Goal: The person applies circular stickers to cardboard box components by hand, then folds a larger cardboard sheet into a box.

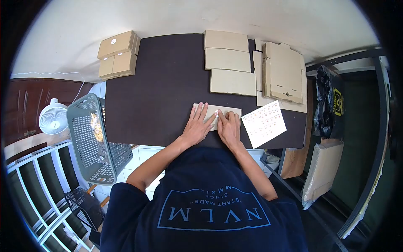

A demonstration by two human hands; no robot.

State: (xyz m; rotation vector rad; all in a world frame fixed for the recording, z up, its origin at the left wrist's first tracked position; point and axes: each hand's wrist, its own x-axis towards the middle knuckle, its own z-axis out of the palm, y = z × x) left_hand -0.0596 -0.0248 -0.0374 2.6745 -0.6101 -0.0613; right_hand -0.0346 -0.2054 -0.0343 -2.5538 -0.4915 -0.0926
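A small flat cardboard box (pixel 212 106) lies near the front edge of the dark table. My left hand (pixel 197 126) rests flat on its left part, with the fingers stretched and apart. On the right part of the same box lies my right hand (pixel 229 129), its index finger pointing onto the top and the other fingers bent. A little white shows by the index fingertip; I cannot make out what it is. Just right of my right hand is a white sheet with rows of small reddish marks (pixel 264 124). Both hands cover much of the box.
Closed boxes (pixel 117 46) are stacked at the table's back left. Flat cardboard boxes (pixel 228 59) lie at the back middle, beside a pile of cardboard (pixel 283 69) on the right. A grey basket (pixel 90 147) and a white fan (pixel 54 117) stand left of the table.
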